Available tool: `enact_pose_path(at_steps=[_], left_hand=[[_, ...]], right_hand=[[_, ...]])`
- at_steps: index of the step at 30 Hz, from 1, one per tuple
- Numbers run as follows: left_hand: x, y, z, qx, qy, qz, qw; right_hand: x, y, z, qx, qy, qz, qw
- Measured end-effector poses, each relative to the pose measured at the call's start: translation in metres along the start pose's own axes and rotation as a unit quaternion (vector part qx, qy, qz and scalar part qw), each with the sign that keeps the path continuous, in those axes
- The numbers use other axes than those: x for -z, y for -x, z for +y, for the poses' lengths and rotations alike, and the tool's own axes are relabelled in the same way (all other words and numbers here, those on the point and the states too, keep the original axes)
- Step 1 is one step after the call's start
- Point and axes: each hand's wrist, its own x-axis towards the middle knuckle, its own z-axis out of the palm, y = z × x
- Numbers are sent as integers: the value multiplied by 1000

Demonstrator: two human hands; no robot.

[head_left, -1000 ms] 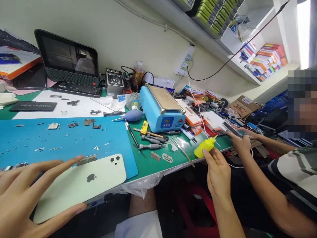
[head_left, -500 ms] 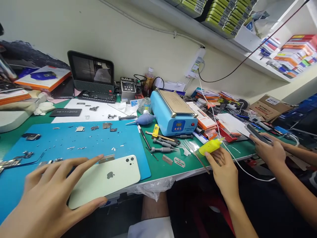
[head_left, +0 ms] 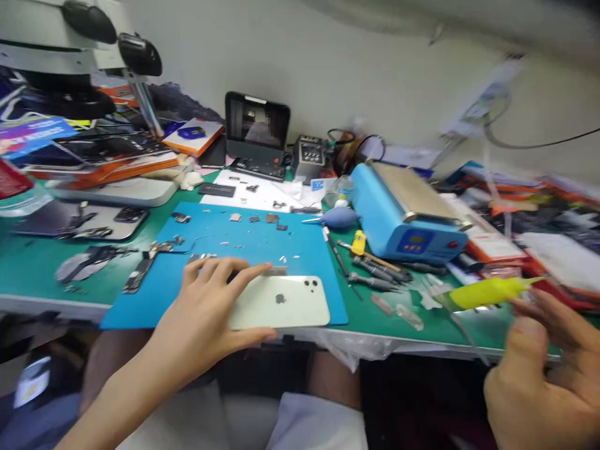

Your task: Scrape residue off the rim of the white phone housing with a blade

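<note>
My left hand lies over the left end of a pale green phone, which rests back up at the near edge of the blue work mat. Its fingers and thumb straddle the phone's sides. At the lower right my right hand is closed on a yellow squeeze bottle, held above the table's front edge with its nozzle pointing right. That side of the picture is smeared by motion. Small screws and metal brackets lie scattered on the mat beyond the phone.
A blue heating plate machine stands right of the mat, with screwdrivers and tweezers in front and a blue dust blower beside it. A microscope and stacked phones and boxes fill the left. A small screen stands at the back.
The view has swung left, bringing the microscope into sight and the other person's hands out of it. My right hand has drawn the yellow bottle nearer. My left hand has settled onto the phone.
</note>
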Motion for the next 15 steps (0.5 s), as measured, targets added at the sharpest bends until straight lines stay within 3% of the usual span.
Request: enact_pose_path(at_steps=[3,7,10,15], left_hand=[[6,-2,2,11,-10,-20,1000],[10,-3,4,14,-7,-41,999],[11,-3,5,17,1,-43,999],[10,-4,5,28,12,-40,999]], right_hand=[[-41,-7,-67,126,-106,-201,966],[-106,-25,-121,233,-199,-299,904],[-134,-34,-133,265,-211,-337,878],[-145,-36,-129,267,-208,-367,866]])
